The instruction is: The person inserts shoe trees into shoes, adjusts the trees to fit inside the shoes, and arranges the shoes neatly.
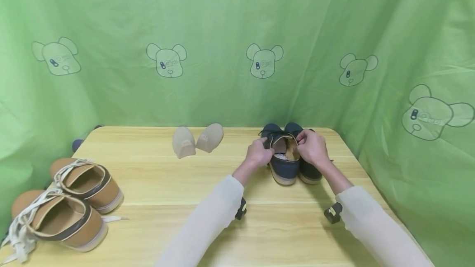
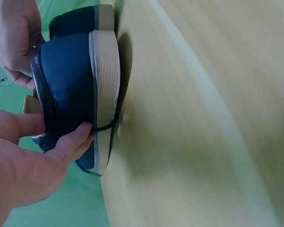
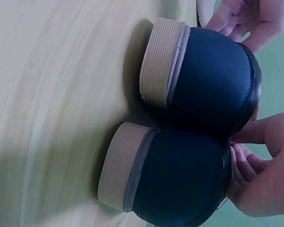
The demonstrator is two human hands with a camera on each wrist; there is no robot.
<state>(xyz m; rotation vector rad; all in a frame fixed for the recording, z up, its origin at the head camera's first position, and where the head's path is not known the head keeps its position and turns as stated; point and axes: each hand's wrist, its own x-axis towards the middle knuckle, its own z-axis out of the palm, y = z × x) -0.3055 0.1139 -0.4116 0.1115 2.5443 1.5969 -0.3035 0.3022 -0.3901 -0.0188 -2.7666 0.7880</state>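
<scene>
Two navy shoes with ribbed cream soles stand side by side at the table's back right, heels toward me. My left hand pinches the left side of the left navy shoe, thumb at the collar and fingers on the outer side in the left wrist view. On that shoe's opposite side, my right hand pinches the collar edge between the two shoes. The right navy shoe is partly hidden under my right hand in the head view. A tan lining and a whitish patch show inside the left shoe.
Two beige toe-shaped inserts lie at the table's back middle. At the left edge stand two brown shoes with loose white laces. A green curtain with mouse-like faces hangs around the wooden table.
</scene>
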